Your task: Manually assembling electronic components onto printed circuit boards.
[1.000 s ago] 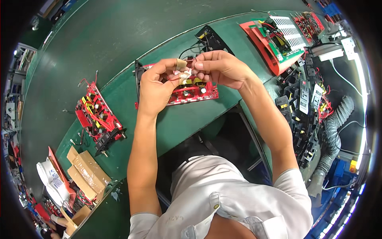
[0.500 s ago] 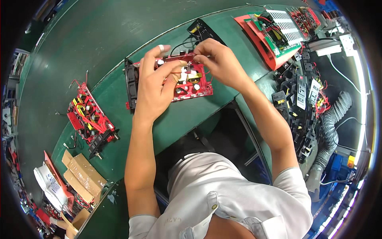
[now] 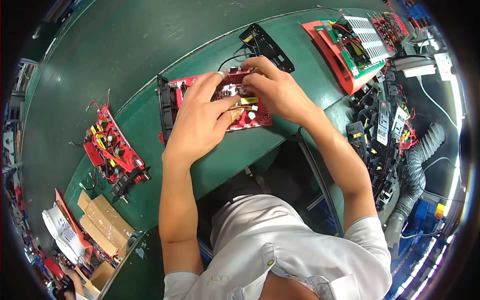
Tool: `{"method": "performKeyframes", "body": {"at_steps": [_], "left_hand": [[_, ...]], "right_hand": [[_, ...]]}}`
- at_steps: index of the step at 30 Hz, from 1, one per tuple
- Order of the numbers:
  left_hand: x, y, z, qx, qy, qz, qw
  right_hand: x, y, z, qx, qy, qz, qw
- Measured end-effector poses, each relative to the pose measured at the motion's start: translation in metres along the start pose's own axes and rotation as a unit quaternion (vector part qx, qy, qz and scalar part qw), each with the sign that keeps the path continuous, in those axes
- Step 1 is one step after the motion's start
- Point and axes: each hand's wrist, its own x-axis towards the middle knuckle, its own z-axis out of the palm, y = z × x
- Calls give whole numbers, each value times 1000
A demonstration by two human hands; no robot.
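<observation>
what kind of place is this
Most likely an electronics assembly workstation in a factory. Both hands, left hand and right hand, work on a red circuit board in a red tray on a green bench, with a second red wired board and a finned unit waiting nearby.

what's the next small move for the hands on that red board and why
Probably press the small yellow-and-white part down onto the red circuit board. Both the left hand and the right hand rest on the board with fingertips meeting at that part, so seating it looks like the work in hand; whether it is already seated cannot be told.
</observation>
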Motion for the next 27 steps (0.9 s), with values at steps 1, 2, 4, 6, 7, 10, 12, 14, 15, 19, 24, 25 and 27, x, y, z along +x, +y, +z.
{"method": "performKeyframes", "body": {"at_steps": [1,2,4,6,7,10,12,14,15,19,24,25,27], "left_hand": [[0,0,0,0,-3,5,1000],[0,0,-1,0,-3,3,1000],[0,-1,-1,-8,1,14,1000],[-1,-2,1,5,0,11,1000],[0,-3,0,4,-3,13,1000],[0,-3,0,0,-8,14,1000],[1,-2,-1,-4,-10,13,1000],[1,-1,0,-4,-10,6,1000],[1,-1,0,-4,-10,6,1000],[-1,-2,0,0,-8,3,1000],[0,-3,1,-2,-5,0,1000],[0,-2,2,-1,-6,-3,1000],[0,-2,2,-1,-6,-6,1000]], "right_hand": [[-1,2,1,-15,6,-17,1000],[-2,4,1,-31,13,-34,999],[-4,5,2,-30,4,-25,999],[-6,6,4,-28,20,-29,999],[-5,7,5,-27,19,-28,999],[-5,9,7,-35,21,-35,999],[-5,10,7,-45,16,-34,998],[-5,11,7,-45,18,-36,998],[-5,11,8,-45,21,-40,998],[-6,13,8,-50,22,-47,997],[-6,13,7,-42,33,-54,997],[-7,14,7,-41,33,-54,997],[-7,15,6,-43,11,-53,998]]}}
